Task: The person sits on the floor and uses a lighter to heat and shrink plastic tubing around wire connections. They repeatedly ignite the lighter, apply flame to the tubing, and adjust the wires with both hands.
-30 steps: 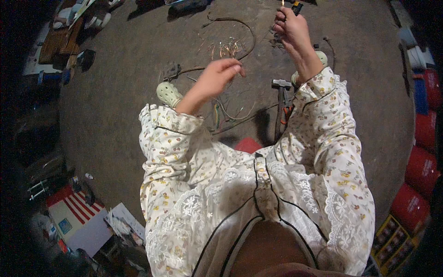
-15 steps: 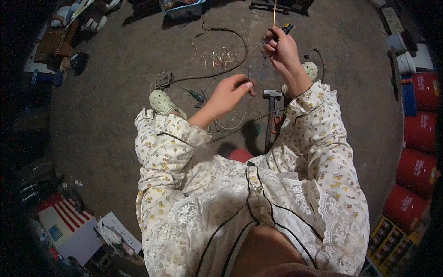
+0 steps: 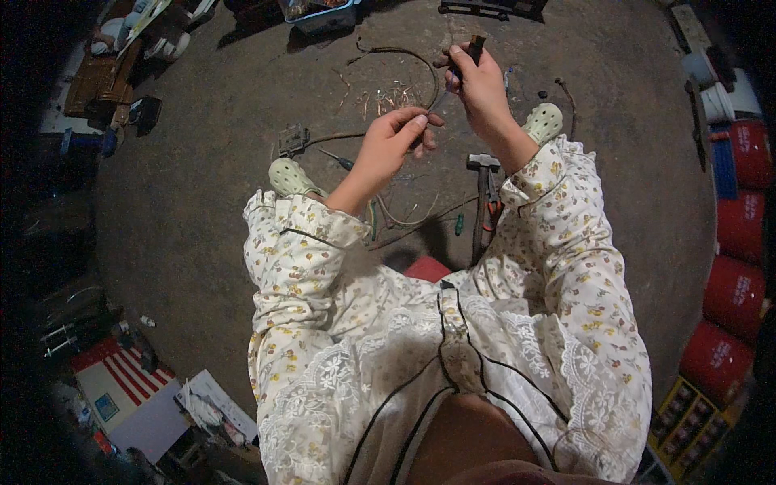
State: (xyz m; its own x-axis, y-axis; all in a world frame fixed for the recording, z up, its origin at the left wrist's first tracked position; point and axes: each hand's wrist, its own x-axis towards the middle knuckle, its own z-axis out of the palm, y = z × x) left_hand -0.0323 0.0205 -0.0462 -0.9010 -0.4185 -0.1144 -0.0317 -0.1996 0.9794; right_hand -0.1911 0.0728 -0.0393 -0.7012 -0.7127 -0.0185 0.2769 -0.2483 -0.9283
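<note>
My right hand (image 3: 478, 79) is closed around a dark-handled tool (image 3: 477, 47); its kind is hard to make out. My left hand (image 3: 394, 144) sits lower and to the left, thumb and fingers pressed together, and what they hold, if anything, is too small to name. Just beyond the left hand lie loose bits of bare copper wire (image 3: 386, 100) on the floor. A dark cable (image 3: 432, 71) curves around them, with a boxy grey end piece (image 3: 293, 141) at the left. Partly behind my left forearm is a screwdriver (image 3: 338, 159).
Between my knees lie a hammer (image 3: 482, 182), orange-handled pliers (image 3: 492, 215), a small green piece (image 3: 459, 224) and a pale wire (image 3: 412, 220). My feet wear pale green clogs (image 3: 543, 123). A blue bin (image 3: 323, 19) stands ahead; red drums (image 3: 734, 291) line the right.
My right hand has moved slightly left, turning the tool, and the copper strand rising from it no longer shows. The left hand has moved up and left, over the cable.
</note>
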